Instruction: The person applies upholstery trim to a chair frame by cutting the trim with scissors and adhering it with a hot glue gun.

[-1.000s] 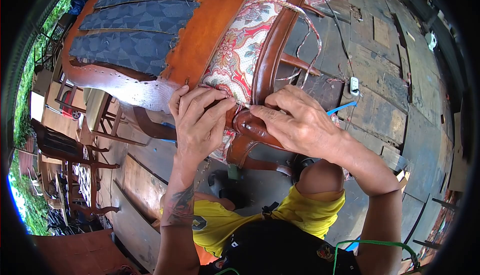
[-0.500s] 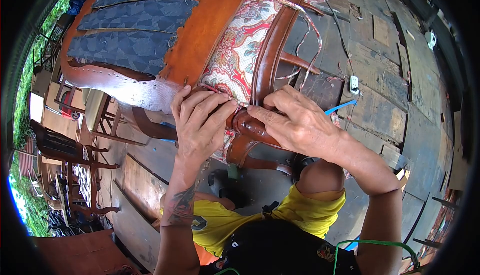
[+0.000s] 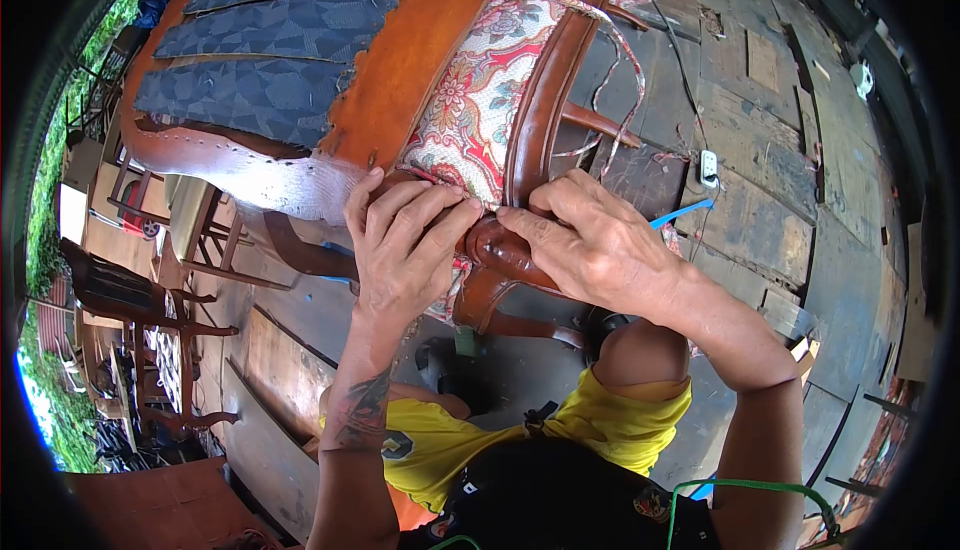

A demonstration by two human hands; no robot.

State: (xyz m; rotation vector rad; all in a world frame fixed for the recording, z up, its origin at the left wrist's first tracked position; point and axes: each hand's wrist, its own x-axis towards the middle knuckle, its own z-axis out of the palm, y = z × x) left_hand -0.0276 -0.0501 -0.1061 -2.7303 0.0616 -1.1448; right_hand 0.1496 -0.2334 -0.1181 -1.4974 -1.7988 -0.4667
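An overturned wooden chair (image 3: pixel 545 100) lies in front of me, its underside webbed with dark blue straps (image 3: pixel 250 100). Floral upholstery fabric (image 3: pixel 475 100) covers its seat edge beside an orange-brown panel (image 3: pixel 400 80). My left hand (image 3: pixel 400 250) presses and pinches the lower edge of the floral fabric at the corner. My right hand (image 3: pixel 600 245) rests on the carved brown frame joint (image 3: pixel 500 250), its fingertips meeting the left hand's at the fabric edge. A loose strip of floral trim (image 3: pixel 625 60) hangs off the frame.
A worn plank floor (image 3: pixel 760 140) spreads to the right, with a white power strip (image 3: pixel 709 170) and a blue strip (image 3: pixel 680 215) on it. Other wooden chairs (image 3: pixel 150 310) stand at the left. My yellow shorts (image 3: pixel 600 420) and knees are below the chair.
My hands have shifted very slightly along the fabric edge at the chair's corner; the left fingers have curled a little tighter. The chair has stayed put.
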